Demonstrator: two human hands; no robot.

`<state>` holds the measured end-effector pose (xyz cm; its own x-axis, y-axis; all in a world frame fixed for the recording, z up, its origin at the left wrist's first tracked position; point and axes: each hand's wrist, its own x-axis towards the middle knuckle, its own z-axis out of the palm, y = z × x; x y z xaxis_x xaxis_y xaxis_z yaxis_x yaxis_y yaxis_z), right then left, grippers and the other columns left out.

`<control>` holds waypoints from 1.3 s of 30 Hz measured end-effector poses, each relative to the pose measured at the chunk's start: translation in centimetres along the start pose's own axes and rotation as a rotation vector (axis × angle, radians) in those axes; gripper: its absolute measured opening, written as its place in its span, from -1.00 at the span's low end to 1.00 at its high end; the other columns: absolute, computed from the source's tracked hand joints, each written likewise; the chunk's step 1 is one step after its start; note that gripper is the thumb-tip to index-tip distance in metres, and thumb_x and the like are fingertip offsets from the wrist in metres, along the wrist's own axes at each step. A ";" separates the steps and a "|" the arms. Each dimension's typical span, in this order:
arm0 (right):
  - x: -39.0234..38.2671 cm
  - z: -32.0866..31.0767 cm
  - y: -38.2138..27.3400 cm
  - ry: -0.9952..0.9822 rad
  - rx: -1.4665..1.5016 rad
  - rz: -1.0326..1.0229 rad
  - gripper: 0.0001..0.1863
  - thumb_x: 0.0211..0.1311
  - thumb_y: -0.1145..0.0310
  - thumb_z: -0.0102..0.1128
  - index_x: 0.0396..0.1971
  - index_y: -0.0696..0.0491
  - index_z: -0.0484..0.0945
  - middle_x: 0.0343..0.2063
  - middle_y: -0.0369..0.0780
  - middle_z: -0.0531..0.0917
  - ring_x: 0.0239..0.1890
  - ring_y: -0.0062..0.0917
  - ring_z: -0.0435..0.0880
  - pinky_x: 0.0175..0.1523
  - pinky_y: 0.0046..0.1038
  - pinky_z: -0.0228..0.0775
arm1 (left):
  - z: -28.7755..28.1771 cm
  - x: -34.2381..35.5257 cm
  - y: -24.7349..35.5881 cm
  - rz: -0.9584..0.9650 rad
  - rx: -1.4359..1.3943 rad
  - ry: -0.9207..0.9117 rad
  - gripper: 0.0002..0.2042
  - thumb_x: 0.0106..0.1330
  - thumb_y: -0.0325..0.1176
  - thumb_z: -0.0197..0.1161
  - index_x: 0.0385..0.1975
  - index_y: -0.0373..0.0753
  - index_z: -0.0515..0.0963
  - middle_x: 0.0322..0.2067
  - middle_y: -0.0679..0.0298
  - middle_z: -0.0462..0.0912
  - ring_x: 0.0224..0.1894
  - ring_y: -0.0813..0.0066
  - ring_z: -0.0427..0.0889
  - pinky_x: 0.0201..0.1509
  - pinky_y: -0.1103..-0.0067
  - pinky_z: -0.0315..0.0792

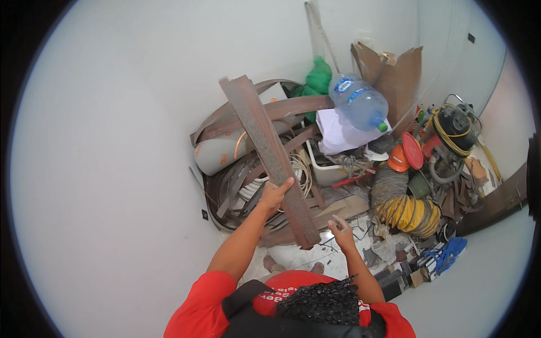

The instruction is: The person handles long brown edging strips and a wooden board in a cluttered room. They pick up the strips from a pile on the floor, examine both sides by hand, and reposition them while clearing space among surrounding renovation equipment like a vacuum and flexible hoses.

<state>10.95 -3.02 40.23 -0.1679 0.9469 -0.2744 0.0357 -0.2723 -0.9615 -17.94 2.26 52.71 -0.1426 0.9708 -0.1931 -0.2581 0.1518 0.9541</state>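
My left hand is closed around a long, flat, brown-grey strip, with the thumb lying across its face. The strip tilts, its far end up and to the left and its near end in front of my body. Whether it is wood or metal I cannot tell. To the right of that near end, my right hand is apart from the strip, fingers partly spread and nothing in them. Beneath the strip lie bent brown bands, a grey roll and coiled white cable.
A large water bottle lies on white sheets over a white tub. Rightward are a yellow-grey flexible duct, an orange hard hat and a vacuum cleaner. A pale wall rises at left; scraps litter the tiled floor.
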 end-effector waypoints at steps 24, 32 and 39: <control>-1.1 5.3 -17.0 -0.025 0.009 -0.181 -0.62 0.37 0.29 0.21 0.09 0.14 0.51 -0.22 -0.22 0.70 -0.20 -0.56 0.65 -0.12 -0.37 0.52 | 3.8 3.1 -1.6 -0.095 0.450 -0.973 -0.54 0.22 -0.29 0.45 0.10 -0.27 0.52 -0.02 0.28 0.62 0.02 0.48 0.56 0.13 0.47 0.44; 2.6 -2.3 -12.3 -0.164 -0.874 -0.400 -0.49 0.12 0.49 0.18 0.13 -0.10 0.55 -0.31 -0.03 0.72 -0.28 -0.04 0.69 -0.21 -0.07 0.47 | 1.7 6.2 -10.8 0.218 1.064 -0.987 -0.42 0.24 -0.06 0.37 0.19 -0.25 0.49 0.15 -0.05 0.54 0.19 0.04 0.53 0.25 0.34 0.38; 6.2 -24.3 -5.4 -0.342 -1.215 -0.311 -0.40 0.00 0.54 0.15 0.11 -0.24 0.60 -0.10 -0.14 0.71 -0.09 -0.16 0.69 0.00 -0.18 0.52 | -13.6 -2.9 -22.1 -0.255 1.203 -0.576 -0.37 0.25 0.19 0.25 0.01 -0.31 0.61 -0.06 -0.21 0.63 -0.02 -0.16 0.63 0.07 0.17 0.49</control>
<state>33.61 8.49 43.39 -0.5653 0.8015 -0.1951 0.7841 0.4485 -0.4290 -24.77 -6.47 29.10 0.2765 0.7858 -0.5532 0.8121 0.1167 0.5717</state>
